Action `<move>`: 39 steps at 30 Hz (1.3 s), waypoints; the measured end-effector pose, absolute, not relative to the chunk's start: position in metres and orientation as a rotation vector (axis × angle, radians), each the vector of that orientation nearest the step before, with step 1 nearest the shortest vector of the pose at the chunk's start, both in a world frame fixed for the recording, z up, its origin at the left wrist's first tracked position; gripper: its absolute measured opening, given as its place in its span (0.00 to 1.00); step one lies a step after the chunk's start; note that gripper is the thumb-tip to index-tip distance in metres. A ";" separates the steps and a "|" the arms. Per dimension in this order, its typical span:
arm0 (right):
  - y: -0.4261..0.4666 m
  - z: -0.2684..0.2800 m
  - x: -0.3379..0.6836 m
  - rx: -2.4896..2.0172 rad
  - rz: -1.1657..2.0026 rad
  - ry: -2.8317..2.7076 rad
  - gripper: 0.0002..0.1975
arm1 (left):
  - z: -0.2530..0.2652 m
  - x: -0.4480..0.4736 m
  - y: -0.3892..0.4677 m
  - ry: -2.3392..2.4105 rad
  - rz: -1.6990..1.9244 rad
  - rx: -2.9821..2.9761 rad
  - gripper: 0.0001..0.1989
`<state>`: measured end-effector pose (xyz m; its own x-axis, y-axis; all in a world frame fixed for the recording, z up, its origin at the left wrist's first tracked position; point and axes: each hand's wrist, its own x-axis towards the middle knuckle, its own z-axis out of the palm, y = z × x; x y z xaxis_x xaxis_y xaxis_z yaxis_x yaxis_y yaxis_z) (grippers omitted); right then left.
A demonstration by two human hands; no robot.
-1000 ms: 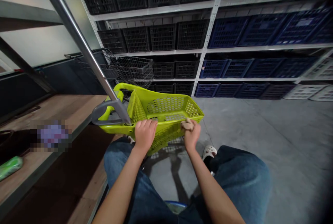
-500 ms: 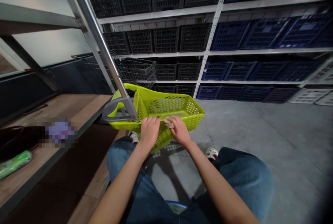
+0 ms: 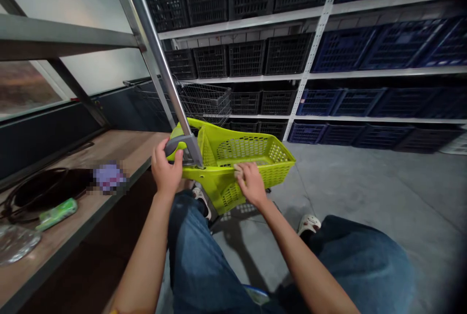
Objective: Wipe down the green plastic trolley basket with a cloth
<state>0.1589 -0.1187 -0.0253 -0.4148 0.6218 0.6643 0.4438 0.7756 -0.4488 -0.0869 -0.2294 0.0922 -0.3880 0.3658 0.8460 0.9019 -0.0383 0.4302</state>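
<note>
A lime-green shopping cart basket (image 3: 251,146) with pierced sides stands in front of me, in line with my knees. My left hand (image 3: 166,170) grips the rounded end of its grey handle (image 3: 191,146), the thumb nearer me and the fingers on the far side. A small beige wad (image 3: 239,170), which looks like a cloth, is pinched in my right hand (image 3: 253,185), on the near rim of the basket. Its lower part is hidden by my fingers.
At left is a wooden shelf (image 3: 134,141) with a green packet (image 3: 58,214), a dark coiled item, a clear plastic piece and a blurred purple item. A metal post (image 3: 156,46) rises beside the cart. Behind stand a wire cart (image 3: 209,100) and racks of black and blue crates (image 3: 324,100).
My left hand has left the near basket rim and moved left onto the grey handle. My right hand remains at the rim with the beige wad. The view has shifted left.
</note>
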 end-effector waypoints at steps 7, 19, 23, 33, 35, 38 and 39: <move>-0.155 -0.001 0.086 -0.570 0.328 -2.108 0.23 | 0.095 -0.092 -0.229 -1.806 -1.483 -1.288 0.17; -0.070 -0.061 0.177 -0.911 0.224 -1.797 0.18 | 0.089 -0.091 -0.211 -1.865 -1.482 -1.197 0.14; -0.112 -0.049 0.123 -0.742 0.354 -1.716 0.22 | 0.088 -0.073 -0.206 -1.799 -1.484 -1.194 0.13; -0.097 -0.083 0.149 -0.581 0.279 -2.027 0.24 | 0.086 -0.070 -0.198 -1.788 -1.497 -1.102 0.15; -0.074 -0.096 0.165 -0.760 0.257 -1.858 0.21 | 0.086 -0.073 -0.197 -1.794 -1.499 -1.092 0.16; -0.059 -0.103 0.165 -0.897 0.290 -1.650 0.19 | 0.083 -0.076 -0.193 -1.786 -1.525 -1.091 0.17; -0.061 -0.104 0.158 -0.926 0.316 -1.579 0.20 | 0.082 -0.076 -0.191 -1.787 -1.537 -1.094 0.17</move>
